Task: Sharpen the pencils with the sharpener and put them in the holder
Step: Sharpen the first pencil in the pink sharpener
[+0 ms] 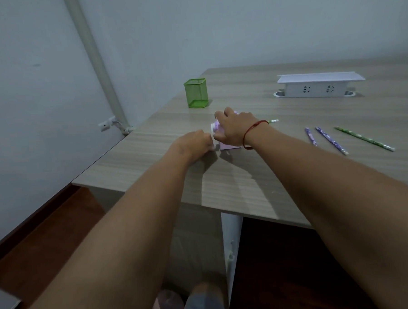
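A pink and white sharpener (223, 145) stands on the wooden table (282, 174), mostly covered by my hands. My right hand (232, 129) grips its top from above. My left hand (195, 144) holds the white crank at its left side. A green pencil (273, 121) sticks out to the right from behind my right wrist; its other end is hidden. The green mesh holder (196, 92) stands behind the sharpener with nothing showing inside. Two purple pencils (310, 136) (331, 140) and a green pencil (365, 138) lie loose to the right.
A white socket box (317, 85) sits at the back right of the table. The table's left edge (99, 169) and front edge run close to my arms. A grey wall and a white pipe (94, 56) stand to the left.
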